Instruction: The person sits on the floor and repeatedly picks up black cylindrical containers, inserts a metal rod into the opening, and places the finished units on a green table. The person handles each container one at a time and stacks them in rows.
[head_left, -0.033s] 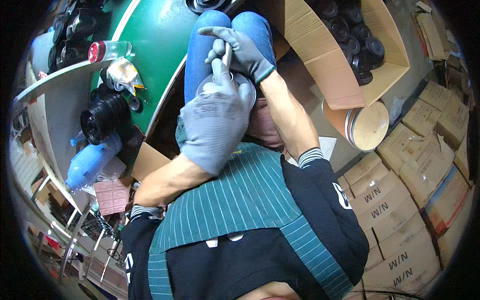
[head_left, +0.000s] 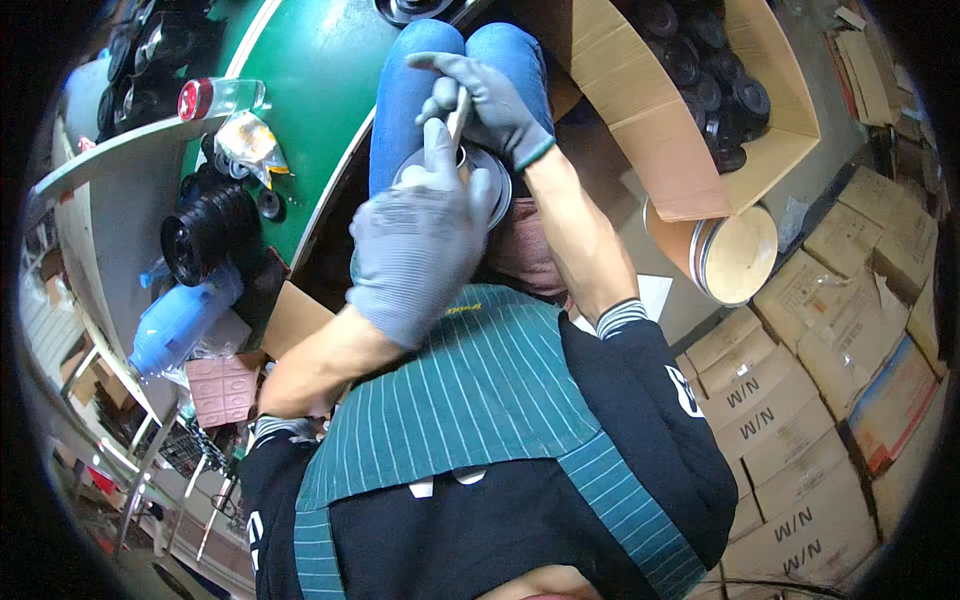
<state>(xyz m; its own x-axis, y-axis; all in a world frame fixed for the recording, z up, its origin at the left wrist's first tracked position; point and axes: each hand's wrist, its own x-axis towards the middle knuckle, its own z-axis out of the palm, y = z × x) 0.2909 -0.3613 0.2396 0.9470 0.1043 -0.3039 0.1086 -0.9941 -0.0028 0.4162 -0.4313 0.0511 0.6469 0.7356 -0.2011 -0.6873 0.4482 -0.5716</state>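
Note:
Both my hands wear grey coated gloves and work close together over my lap. My right hand (head_left: pixel 490 105) has its index finger stretched out and its other fingers curled about the upper end of a slim, pale metal tool (head_left: pixel 459 120). Below it, my left hand (head_left: pixel 420 240) is partly closed, index finger pointing up beside the tool and thumb apart. What its curled fingers hold is hidden. A round grey disc-shaped part (head_left: pixel 500 198) rests on my lap, largely covered by my left hand. The tool's lower end stands at the disc's middle.
A green tabletop (head_left: pixel 315 100) on the left bears a red-lidded clear jar (head_left: pixel 225 97), a plastic bag (head_left: pixel 250 145) and stacked black round parts (head_left: pixel 210 235). An open carton (head_left: pixel 640 110) of black parts stands right, beside a round drum (head_left: pixel 738 253) and stacked cartons (head_left: pixel 790 430).
My left hand has shifted slightly left, uncovering more of the disc's middle. My right hand and the tool's top have moved a little right.

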